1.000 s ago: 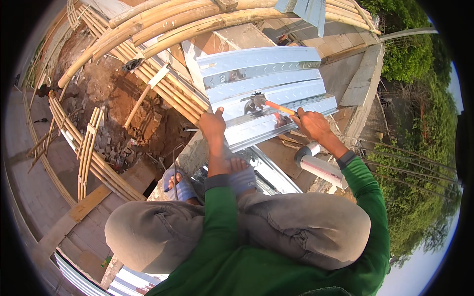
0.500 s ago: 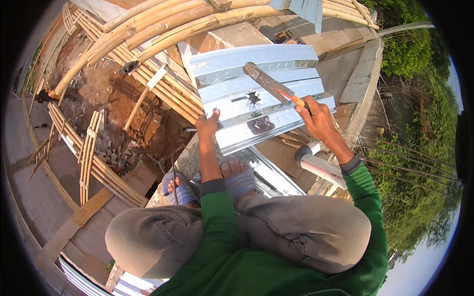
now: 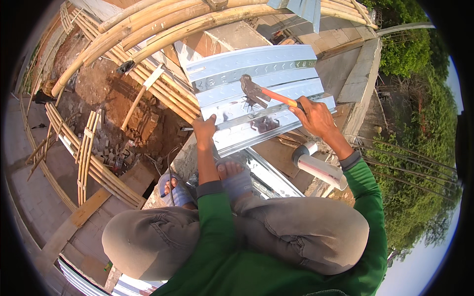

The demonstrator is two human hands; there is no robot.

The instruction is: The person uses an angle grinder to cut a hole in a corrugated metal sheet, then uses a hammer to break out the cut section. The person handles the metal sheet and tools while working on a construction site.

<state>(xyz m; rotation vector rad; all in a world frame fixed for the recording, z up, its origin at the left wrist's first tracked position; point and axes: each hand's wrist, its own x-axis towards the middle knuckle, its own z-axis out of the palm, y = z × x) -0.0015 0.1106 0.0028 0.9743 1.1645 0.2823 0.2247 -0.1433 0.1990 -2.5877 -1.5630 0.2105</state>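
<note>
A ribbed, shiny metal sheet lies tilted in front of my knees. My left hand is closed on its lower left edge, thumb on top. In my right hand is a hammer, gripped by its orange and black handle. The rusty hammer head is over the middle of the sheet, beside a jagged, star-shaped puncture that it partly covers. Whether the head touches the metal I cannot tell. A dark reflection shows on the rib below the puncture.
Bamboo poles arch across the far side, with a deep dirt pit at left. A white pipe stands near my right forearm. My sandalled feet rest on a narrow ledge beside another metal strip. Concrete edging runs along the right.
The hammer has turned in my right hand, its head now lower and more of the orange handle showing. My left hand keeps its hold on the sheet.
</note>
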